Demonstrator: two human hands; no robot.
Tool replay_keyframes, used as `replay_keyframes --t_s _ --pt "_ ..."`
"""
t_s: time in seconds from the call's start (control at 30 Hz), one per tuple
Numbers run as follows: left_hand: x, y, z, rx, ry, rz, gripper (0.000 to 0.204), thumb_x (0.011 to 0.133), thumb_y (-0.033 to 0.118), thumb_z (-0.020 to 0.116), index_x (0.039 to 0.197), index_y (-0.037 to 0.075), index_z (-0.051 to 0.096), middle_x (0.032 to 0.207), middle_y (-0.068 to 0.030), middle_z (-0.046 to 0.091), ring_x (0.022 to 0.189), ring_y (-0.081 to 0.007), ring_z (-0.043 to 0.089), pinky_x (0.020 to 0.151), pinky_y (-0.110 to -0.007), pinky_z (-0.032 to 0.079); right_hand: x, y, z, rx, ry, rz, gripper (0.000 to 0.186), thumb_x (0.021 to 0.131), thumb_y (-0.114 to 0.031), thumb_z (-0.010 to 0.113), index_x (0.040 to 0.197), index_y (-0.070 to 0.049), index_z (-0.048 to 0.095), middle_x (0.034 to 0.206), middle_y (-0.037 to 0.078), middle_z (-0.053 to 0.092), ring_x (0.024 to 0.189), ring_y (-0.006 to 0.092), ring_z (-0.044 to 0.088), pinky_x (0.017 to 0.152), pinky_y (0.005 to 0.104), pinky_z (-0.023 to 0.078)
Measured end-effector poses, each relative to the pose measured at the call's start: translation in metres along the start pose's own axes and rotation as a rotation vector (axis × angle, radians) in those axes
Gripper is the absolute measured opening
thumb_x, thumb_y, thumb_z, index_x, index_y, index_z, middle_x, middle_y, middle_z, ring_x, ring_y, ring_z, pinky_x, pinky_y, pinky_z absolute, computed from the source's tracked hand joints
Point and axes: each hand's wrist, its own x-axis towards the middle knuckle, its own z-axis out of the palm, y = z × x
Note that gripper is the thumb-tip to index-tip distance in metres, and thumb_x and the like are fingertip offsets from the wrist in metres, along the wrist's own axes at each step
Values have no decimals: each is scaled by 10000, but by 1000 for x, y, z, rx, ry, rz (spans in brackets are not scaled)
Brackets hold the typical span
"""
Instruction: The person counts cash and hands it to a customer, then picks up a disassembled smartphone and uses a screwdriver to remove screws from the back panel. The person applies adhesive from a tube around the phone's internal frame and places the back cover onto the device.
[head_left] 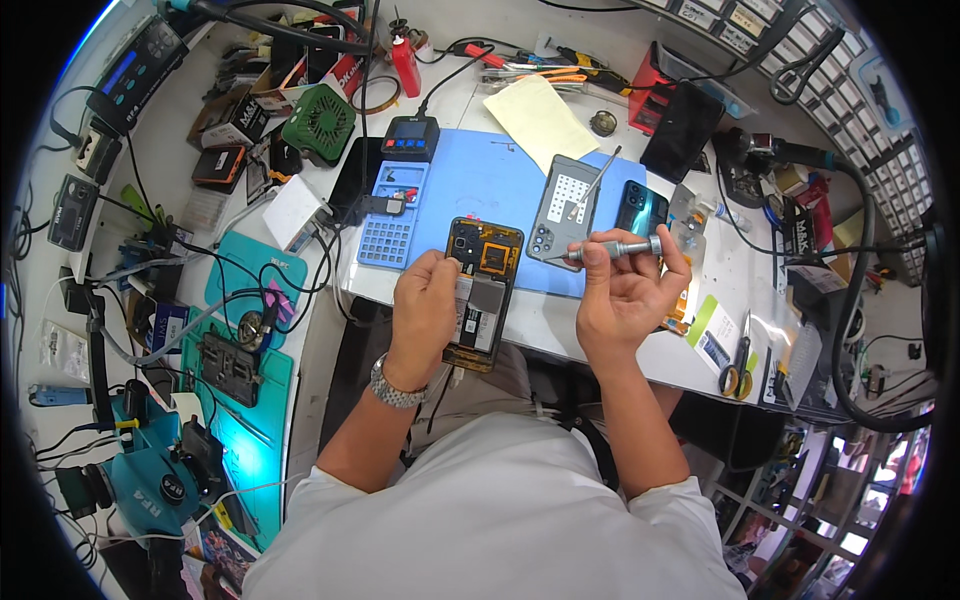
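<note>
My left hand (425, 308) grips an opened smartphone (484, 295) by its left edge; its dark inside, an orange-framed square and a battery show. In my right hand (628, 300) is a grey metal precision screwdriver (618, 247), held between thumb and fingers with its thin tip pointing left toward the phone, apart from it. Just beyond the screwdriver, a grey phone back cover (563, 205) lies on the blue mat (465, 185). A slim metal pry tool (597, 182) rests across that cover. To its right lies a dark teal phone (641, 212).
A blue parts tray (385, 240) and a small control unit (410, 138) stand left of the mat. Yellow paper (540, 118) lies behind. Black-handled scissors (737, 370) are at the right front. A teal microscope (150, 480) stands at the lower left, with cables around it.
</note>
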Motion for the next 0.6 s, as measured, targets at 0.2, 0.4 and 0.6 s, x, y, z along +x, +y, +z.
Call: replay_keyframes --t_s 0.2,0.4,0.6 --pt "6 7 7 -203 97 -76 258 1050 178 559 838 47 624 739 47 533 633 -49 429 578 -266 394 -2 -4 -1 2 -5 -5 713 998 61 708 1516 -52 232 1149 238 639 930 243 744 829 355 664" --pt "15 6 24 -459 -112 -83 285 1121 249 551 1064 -14 645 940 -51 730 759 -82 691 673 -250 574 5 -6 0 62 22 79 706 1012 47 696 1516 -48 211 1171 227 635 963 225 722 838 344 661" --pt "13 -11 30 -294 -303 -115 355 1063 64 663 1361 -114 587 1032 -96 780 843 -74 729 727 -229 593 14 14 14 97 13 204 672 1024 42 678 1492 -31 201 1189 214 624 991 224 717 848 357 672"
